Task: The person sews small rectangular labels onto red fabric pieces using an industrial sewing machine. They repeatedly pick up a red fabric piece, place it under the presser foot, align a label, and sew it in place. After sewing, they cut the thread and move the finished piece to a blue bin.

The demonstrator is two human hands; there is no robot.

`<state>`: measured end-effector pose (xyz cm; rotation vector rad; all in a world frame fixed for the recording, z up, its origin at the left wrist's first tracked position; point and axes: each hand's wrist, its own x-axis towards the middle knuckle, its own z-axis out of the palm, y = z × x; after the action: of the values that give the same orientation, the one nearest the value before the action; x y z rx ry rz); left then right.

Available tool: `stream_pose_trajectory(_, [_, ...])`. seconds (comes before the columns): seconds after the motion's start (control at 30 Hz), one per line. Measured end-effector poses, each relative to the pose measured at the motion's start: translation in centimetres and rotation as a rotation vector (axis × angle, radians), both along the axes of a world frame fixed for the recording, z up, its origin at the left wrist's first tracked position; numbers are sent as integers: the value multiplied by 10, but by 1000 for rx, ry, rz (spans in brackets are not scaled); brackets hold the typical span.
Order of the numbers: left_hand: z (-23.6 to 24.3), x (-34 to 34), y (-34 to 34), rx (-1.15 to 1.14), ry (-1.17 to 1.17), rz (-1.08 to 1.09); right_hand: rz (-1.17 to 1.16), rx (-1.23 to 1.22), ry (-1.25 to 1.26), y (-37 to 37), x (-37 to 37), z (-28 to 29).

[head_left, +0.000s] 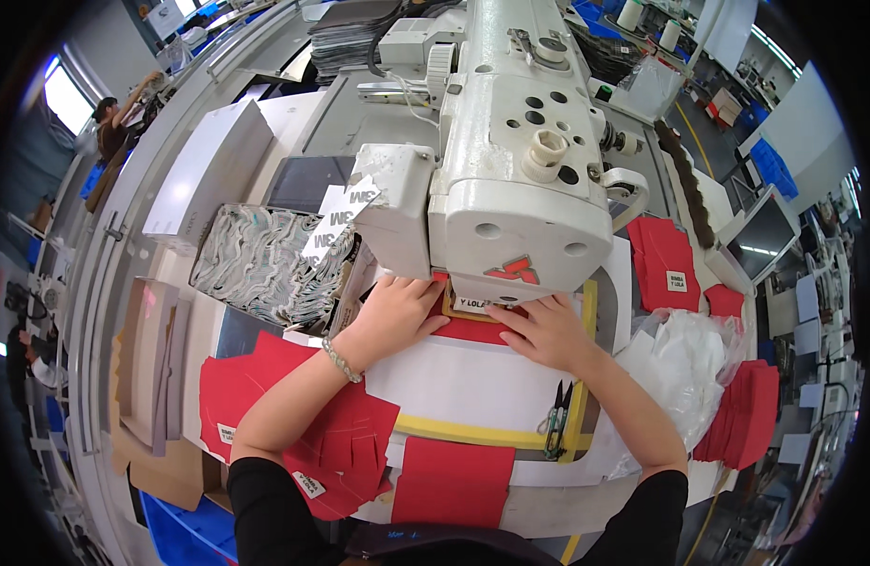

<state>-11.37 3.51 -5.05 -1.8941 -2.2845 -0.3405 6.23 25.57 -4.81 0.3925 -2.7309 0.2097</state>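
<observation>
As loose red panel (454, 481) lies at six o'clock on worktop (557, 500), snips (556, 421) rest at five. Farther in, left hand (397, 316) spread, right hand (546, 332) half-open with bent fingers; both press rather than grip red workpiece (482, 330), set with white label (471, 304) beneath sewing machine (520, 217) at twelve. Uneven pressure could skew label; fingertips straying under machine head could get pinched. Beyond, white carton (213, 170) at ten.
</observation>
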Motion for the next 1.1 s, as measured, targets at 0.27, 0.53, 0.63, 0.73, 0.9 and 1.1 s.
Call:
stream_pose_trajectory(0.27, [1,7,2,97,14,-84,-69,-17,-85,1,1,-10])
stream_pose_trajectory(0.53, [-5,3,8,111,37,-222,-95,-47,-113,-1,2,-7])
stream_pose_trajectory(0.63, [-6,3,11,95,-33,-211,-118,-104,-179,-1,2,-8])
stream_pose_trajectory(0.73, [-7,3,15,103,-66,-228,-148,-155,-158,4,3,-15])
stream_pose_trajectory(0.9, [-5,1,22,106,-139,-278,-126,-115,-98,1,0,-15])
stream_pose_trajectory(1.1, [0,1,24,119,-205,-289,-97,-122,-106,1,-3,-13])
